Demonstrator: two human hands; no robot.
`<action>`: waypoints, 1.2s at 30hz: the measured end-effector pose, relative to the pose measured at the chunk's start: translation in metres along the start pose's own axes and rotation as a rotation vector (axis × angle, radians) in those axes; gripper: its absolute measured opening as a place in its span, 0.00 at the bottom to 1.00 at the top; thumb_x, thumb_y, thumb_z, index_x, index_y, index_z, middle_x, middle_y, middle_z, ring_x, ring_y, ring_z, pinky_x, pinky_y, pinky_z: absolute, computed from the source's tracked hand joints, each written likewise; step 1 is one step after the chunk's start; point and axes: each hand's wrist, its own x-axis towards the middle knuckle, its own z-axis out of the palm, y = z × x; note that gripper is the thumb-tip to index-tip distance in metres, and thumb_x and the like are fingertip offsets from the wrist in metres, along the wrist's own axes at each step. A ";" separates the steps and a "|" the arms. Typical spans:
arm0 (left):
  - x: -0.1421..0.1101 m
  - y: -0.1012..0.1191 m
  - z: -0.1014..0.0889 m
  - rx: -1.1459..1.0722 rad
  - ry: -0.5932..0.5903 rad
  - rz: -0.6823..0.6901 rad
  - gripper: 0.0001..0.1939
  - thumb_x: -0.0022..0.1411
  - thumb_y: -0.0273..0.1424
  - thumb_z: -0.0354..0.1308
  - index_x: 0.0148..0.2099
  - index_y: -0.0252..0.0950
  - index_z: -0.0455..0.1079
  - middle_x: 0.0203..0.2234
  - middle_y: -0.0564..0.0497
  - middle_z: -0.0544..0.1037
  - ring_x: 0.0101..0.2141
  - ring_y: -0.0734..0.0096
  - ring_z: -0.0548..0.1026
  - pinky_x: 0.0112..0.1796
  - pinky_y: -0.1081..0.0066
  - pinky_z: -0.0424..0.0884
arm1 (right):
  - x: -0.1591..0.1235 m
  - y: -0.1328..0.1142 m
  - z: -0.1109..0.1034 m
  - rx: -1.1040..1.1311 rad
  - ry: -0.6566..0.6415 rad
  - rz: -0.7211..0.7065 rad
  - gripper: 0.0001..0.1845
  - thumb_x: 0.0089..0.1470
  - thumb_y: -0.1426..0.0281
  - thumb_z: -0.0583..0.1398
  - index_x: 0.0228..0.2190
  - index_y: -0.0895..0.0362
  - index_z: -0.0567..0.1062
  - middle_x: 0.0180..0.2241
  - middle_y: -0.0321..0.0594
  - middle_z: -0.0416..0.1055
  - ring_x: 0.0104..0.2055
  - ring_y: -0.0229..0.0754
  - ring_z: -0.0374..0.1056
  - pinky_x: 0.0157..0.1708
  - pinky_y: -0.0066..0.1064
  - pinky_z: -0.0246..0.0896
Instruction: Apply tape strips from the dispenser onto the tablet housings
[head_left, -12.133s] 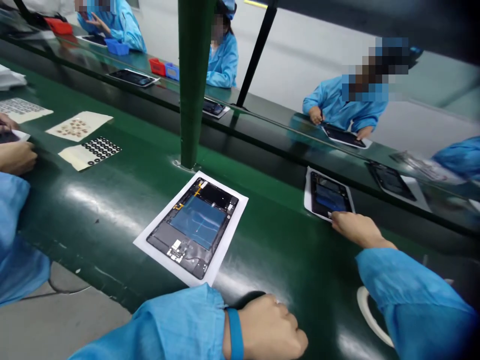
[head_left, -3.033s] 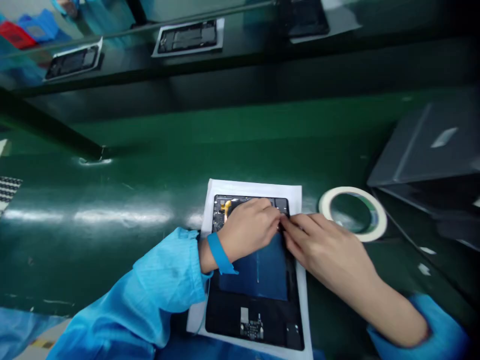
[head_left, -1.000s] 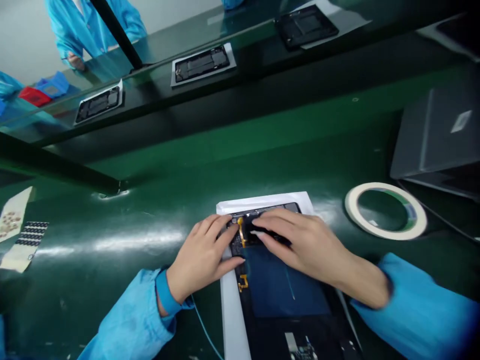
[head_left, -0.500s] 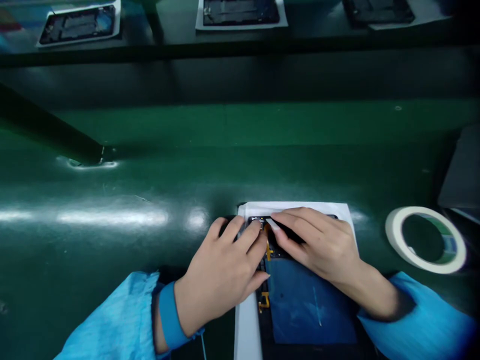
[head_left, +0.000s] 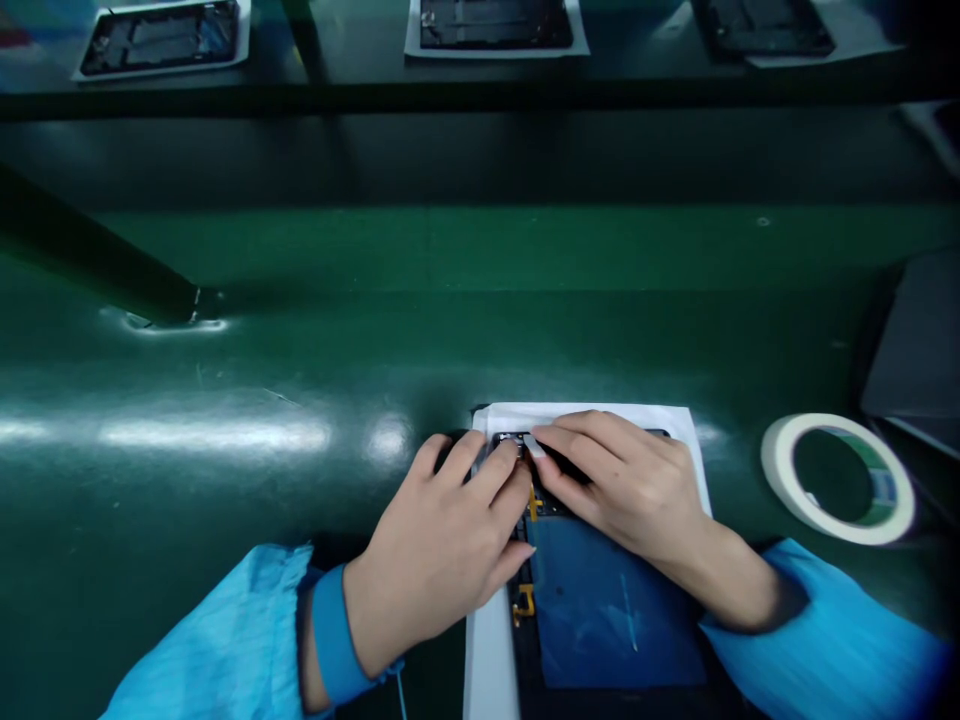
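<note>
Head view, nearest you: your left hand (head_left: 442,550), blue wrist strap (head_left: 334,640) on, lies flat on the left edge of the opened tablet (head_left: 600,600), fingers spread and pressing near its top left corner, gripping nothing. Your right hand (head_left: 630,490) rests across the top of the tablet, fingers stretched leftward, and its fingertips (head_left: 544,440) pin a small pale strip (head_left: 532,445), seemingly tape, against the board there; it is pressed rather than pinched. The tablet sits on a white sheet (head_left: 484,650) on the green desk (head_left: 300,400), its blue battery panel (head_left: 607,610) showing below your hands, an orange flex cable (head_left: 529,600) at its left edge.

You appear to be fixing that strip down over the top-left components. The next move likely calls for firm, even rubbing along the strip without nudging the flex cable.

Right of the tablet lies a roll of tape (head_left: 836,480), near but apart. Farther off, on the far conveyor, three more opened tablets (head_left: 495,22) lie on sheets.
</note>
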 end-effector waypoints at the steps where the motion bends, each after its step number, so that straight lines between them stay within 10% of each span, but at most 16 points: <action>1: 0.000 0.000 0.000 -0.003 -0.002 -0.001 0.26 0.64 0.44 0.55 0.57 0.32 0.63 0.56 0.43 0.67 0.54 0.50 0.63 0.51 0.52 0.61 | 0.000 0.000 0.000 -0.002 -0.003 0.002 0.05 0.56 0.72 0.60 0.35 0.58 0.76 0.34 0.40 0.76 0.34 0.38 0.72 0.34 0.28 0.66; 22: 0.000 0.001 -0.001 -0.040 -0.008 0.000 0.26 0.62 0.43 0.58 0.56 0.32 0.64 0.55 0.41 0.67 0.55 0.49 0.64 0.51 0.51 0.62 | 0.004 -0.009 -0.014 -0.188 -0.220 -0.123 0.10 0.60 0.73 0.54 0.37 0.58 0.76 0.38 0.41 0.73 0.33 0.38 0.67 0.24 0.30 0.59; 36: -0.010 0.003 -0.019 -0.166 0.087 -0.124 0.18 0.63 0.34 0.57 0.54 0.35 0.65 0.53 0.41 0.70 0.52 0.56 0.70 0.50 0.55 0.70 | -0.040 -0.010 -0.038 0.047 -0.170 -0.132 0.14 0.58 0.69 0.55 0.45 0.56 0.75 0.53 0.40 0.68 0.51 0.47 0.64 0.47 0.39 0.65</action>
